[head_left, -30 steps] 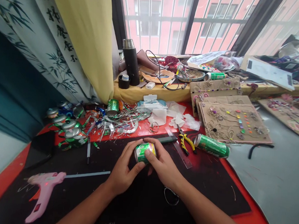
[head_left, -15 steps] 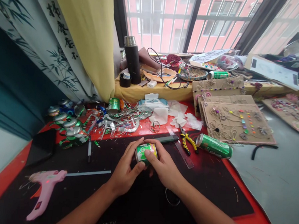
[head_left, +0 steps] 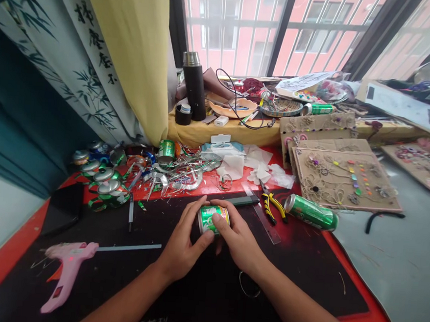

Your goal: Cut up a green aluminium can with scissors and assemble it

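A short green can piece (head_left: 208,220) with white and yellow print lies on its side between my two hands, over the dark mat. My left hand (head_left: 185,242) curls round its left end, thumb along the lower edge. Around the right end closes my right hand (head_left: 239,239), its thumb pressed on the printed face. Most of the right end is hidden by those fingers. Just beyond the hands is a dark green, flat-sided tool (head_left: 239,200), partly covered. Yellow-and-black pliers (head_left: 273,208) and a clear ruler (head_left: 267,226) lie to the right, near a whole green can (head_left: 311,212) on its side.
A pink glue gun (head_left: 69,268) with a glue stick rests at the left, below a pen (head_left: 130,216). Metal scraps (head_left: 177,175) and small can teapots (head_left: 104,187) fill the back left. Tissues (head_left: 233,166) and decorated cardboard (head_left: 346,175) stand behind. A black phone (head_left: 62,209) lies at far left.
The can has turned slightly between my hands, showing more of its green and white print. The whole view has shifted a little; both hands keep their hold.
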Available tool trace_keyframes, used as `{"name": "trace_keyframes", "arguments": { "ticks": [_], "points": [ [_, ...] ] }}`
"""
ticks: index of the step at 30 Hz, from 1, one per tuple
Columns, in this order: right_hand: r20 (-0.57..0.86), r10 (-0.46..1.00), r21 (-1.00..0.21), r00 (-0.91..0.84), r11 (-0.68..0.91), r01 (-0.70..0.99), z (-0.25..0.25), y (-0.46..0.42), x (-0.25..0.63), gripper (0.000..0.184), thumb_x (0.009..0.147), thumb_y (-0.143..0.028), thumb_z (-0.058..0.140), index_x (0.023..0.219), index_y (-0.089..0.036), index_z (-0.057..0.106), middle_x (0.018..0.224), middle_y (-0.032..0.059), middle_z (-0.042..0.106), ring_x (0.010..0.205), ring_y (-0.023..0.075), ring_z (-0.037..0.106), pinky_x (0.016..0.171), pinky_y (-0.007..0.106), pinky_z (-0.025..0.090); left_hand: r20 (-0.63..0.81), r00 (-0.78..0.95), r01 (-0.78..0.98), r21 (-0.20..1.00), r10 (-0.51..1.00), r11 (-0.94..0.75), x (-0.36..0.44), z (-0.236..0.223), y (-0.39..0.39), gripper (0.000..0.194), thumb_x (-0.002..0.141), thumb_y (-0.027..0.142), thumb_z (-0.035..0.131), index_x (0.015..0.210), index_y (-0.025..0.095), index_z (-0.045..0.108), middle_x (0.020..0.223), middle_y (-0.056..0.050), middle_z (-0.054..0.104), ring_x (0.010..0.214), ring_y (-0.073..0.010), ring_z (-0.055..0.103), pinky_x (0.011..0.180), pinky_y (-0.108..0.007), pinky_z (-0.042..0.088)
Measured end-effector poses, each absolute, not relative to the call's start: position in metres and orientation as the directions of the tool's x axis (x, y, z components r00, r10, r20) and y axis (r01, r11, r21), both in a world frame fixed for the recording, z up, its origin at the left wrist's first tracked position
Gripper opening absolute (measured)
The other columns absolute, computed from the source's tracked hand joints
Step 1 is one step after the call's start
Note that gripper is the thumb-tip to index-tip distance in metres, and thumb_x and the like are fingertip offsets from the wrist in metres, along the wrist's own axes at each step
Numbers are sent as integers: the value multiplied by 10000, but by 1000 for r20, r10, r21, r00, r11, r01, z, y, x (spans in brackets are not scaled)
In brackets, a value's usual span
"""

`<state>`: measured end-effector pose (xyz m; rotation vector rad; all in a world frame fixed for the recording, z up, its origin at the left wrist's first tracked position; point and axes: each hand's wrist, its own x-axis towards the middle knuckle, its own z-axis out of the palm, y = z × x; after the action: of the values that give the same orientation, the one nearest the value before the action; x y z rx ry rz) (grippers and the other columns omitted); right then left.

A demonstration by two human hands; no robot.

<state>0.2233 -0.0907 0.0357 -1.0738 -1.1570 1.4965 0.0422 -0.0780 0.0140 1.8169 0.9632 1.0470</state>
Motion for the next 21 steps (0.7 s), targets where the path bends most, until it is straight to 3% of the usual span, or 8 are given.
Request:
{"name": "trace_keyframes", "arguments": {
  "ticks": [6, 12, 21],
  "points": [
    [-74, 979, -996, -192, -81, -32, 36, -96, 218, 482, 1034, -557, 626, 1404, -254, 568, 1062, 50, 656, 721, 164, 646, 498, 245, 561, 189, 322, 243, 930, 928, -274, 46, 14, -83, 582, 1096, 545, 490, 1587, 236, 444, 1571, -162, 537, 1428, -342, 556, 1178, -513, 462],
    [-87, 977, -996, -195, -80, 46, 30, -101, 214, 420, 1069, -548, 532, 1344, -230, 535, 923, 12, 606, 682, 180, 637, 520, 282, 550, 67, 327, 272, 949, 943, -162, 49, 15, -90, 595, 1100, 621, 395, 1531, 213, 435, 1453, -172, 646, 1109, -303, 731, 917, -452, 598],
    [-50, 984, -989, -168, -25, 148, 32, -105, 213, 375, 1090, -467, 477, 1357, -208, 528, 856, 2, 612, 617, 171, 563, 547, 286, 468, 162, 330, 296, 918, 930, -265, 48, 11, -89, 515, 1122, 551, 396, 1500, 207, 463, 1515, -179, 625, 1350, -311, 650, 1114, -484, 520]
  ]
}}
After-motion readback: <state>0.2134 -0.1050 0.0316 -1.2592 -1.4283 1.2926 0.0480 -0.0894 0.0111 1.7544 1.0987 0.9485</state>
